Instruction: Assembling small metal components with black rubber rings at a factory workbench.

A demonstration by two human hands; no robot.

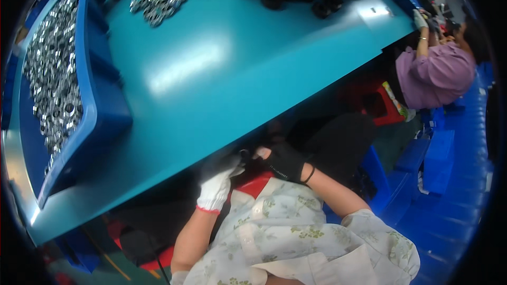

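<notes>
We had a small dark ring (244, 153) low over the lap, just below the near edge of the teal table (232, 103), and everything seemed to hinge on how it sat between our two hands. It lay at the fingertips of our left hand (219, 177), in a white knit glove with a red-edged cuff, on the side facing our right hand (282, 162). The left was the nearer: its fingers were curled in and looked closed on the ring, though blur and shadow kept us from being sure how firmly.

Our right hand wore a black glove that left a bare fingertip (262, 153) showing. That fingertip pointed left, almost level with the ring and just beside it, with a dark gap we could not read between them. Its other fingers were lost against black cloth, so we could not tell whether they were pinching anything. The ring, being round, offered no long axis (its hole seemed turned roughly up toward us, but it was too small to be certain). Well apart, on our left, stood a blue bin (91, 74) of shiny metal parts.
</notes>
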